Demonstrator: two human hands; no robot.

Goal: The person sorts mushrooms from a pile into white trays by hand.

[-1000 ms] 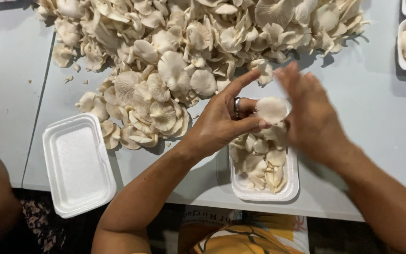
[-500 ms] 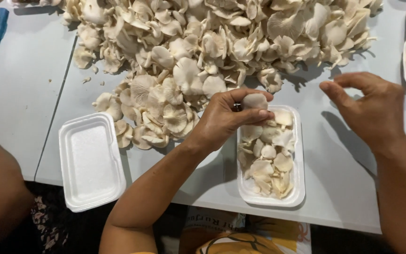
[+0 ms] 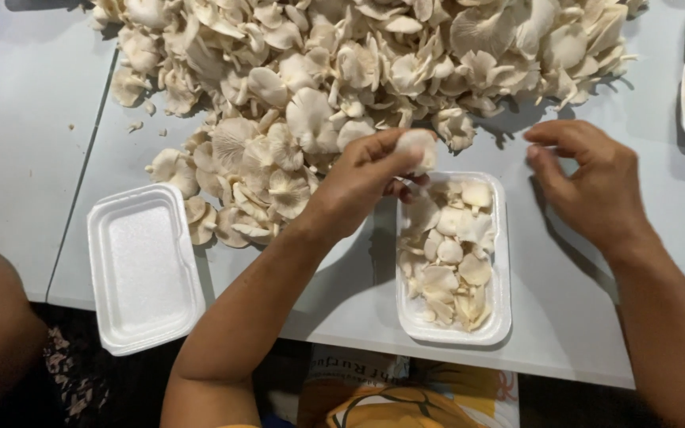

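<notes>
Above filled tray (image 3: 503,261) | left hand (image 3: 358,186) pinches mushroom (image 3: 418,147) | right hand (image 3: 592,186) beside, empty

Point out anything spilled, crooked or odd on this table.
Small mushroom crumbs lie scattered on the grey table left of the big mushroom pile, loose from it. The empty foam tray sits slightly skewed to the table edge. The left hand holds a mushroom over the part-filled tray. Nothing else stands out.

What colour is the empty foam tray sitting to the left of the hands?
Plain white, no pattern. The empty foam tray shows clearly in the head view.
</notes>
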